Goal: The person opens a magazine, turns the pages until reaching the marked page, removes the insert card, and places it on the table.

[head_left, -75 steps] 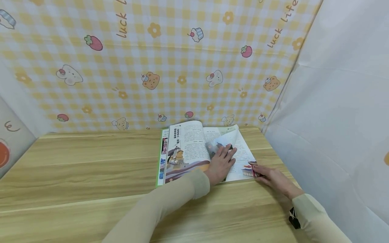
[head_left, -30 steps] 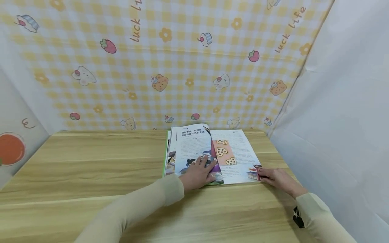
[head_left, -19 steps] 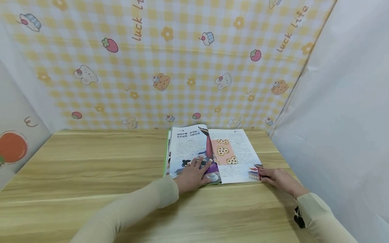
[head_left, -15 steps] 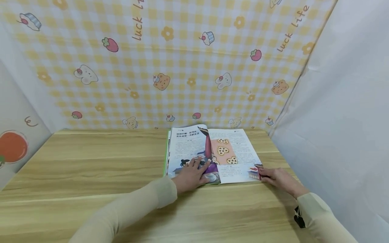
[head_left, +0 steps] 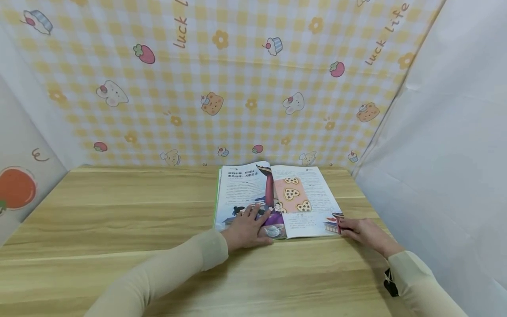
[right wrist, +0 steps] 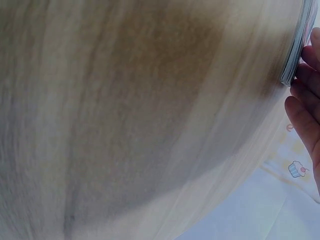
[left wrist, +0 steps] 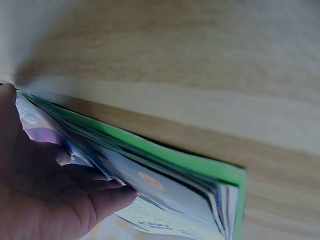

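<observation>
Floppy thin-paged magazine (head_left: 277,200): left hand (head_left: 246,230) presses flat on its left page, right hand (head_left: 362,232) fingers touch its right corner; lift pages by the edges.

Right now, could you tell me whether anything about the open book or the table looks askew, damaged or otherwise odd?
Nothing stands out. The book lies open on the table, left hand flat on its left page, right hand at its right corner.
</observation>
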`<move>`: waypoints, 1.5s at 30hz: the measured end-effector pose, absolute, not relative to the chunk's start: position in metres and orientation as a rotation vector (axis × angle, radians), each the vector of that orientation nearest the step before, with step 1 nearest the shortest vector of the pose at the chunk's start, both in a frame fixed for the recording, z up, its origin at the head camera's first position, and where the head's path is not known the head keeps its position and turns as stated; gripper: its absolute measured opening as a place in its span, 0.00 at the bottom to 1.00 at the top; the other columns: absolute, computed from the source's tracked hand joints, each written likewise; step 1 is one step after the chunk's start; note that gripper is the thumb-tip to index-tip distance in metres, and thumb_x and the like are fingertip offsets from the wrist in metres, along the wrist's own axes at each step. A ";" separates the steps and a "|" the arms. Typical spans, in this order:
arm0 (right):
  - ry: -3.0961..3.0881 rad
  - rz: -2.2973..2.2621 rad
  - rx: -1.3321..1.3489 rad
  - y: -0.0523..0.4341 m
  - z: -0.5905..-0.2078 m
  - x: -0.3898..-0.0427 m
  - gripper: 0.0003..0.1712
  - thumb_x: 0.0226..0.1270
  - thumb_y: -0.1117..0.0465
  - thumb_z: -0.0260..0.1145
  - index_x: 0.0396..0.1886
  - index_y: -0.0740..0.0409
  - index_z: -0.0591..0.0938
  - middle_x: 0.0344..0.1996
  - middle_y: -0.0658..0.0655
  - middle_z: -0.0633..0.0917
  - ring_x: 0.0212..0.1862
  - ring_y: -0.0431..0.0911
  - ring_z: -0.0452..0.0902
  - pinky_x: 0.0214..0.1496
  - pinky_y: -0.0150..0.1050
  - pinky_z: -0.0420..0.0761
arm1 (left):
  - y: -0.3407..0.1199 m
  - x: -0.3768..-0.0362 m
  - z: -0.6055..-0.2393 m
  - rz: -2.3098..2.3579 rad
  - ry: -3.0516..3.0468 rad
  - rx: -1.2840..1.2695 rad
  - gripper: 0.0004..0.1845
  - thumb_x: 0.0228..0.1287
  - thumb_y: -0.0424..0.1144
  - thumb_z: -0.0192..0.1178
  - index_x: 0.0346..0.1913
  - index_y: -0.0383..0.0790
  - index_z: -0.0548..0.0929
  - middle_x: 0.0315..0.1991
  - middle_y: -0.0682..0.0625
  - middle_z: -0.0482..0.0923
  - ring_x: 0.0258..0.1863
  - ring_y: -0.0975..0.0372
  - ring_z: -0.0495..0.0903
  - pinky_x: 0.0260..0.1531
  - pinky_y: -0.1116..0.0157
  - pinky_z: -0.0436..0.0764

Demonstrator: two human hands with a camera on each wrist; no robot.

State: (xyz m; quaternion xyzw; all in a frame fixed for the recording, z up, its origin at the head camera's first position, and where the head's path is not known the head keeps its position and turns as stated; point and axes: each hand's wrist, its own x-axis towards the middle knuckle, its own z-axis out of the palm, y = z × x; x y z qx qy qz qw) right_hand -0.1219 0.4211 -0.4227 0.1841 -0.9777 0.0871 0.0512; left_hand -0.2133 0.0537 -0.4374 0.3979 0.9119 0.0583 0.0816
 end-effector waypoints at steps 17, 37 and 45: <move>-3.024 0.322 0.447 0.413 -0.406 -0.129 0.19 0.60 0.61 0.66 0.51 0.62 0.82 0.46 0.65 0.84 0.48 0.60 0.81 0.45 0.52 0.79 | 0.062 -0.216 -0.422 0.048 2.836 1.163 0.49 0.53 0.75 0.49 0.72 0.48 0.58 0.69 0.33 0.56 0.66 0.39 0.60 0.59 0.45 0.68; -3.043 0.327 0.236 0.388 -0.408 -0.152 0.08 0.61 0.63 0.65 0.35 0.64 0.86 0.23 0.52 0.85 0.25 0.41 0.76 0.30 0.40 0.76 | 0.066 -0.208 -0.428 0.084 2.767 1.091 0.50 0.52 0.73 0.52 0.73 0.47 0.56 0.70 0.32 0.52 0.68 0.38 0.56 0.60 0.46 0.68; -3.002 0.523 0.033 0.364 -0.400 -0.174 0.14 0.66 0.63 0.61 0.43 0.71 0.83 0.37 0.66 0.86 0.35 0.53 0.83 0.39 0.51 0.79 | 0.065 -0.207 -0.430 0.043 2.777 1.089 0.51 0.53 0.74 0.50 0.73 0.47 0.56 0.70 0.33 0.53 0.68 0.39 0.57 0.59 0.46 0.69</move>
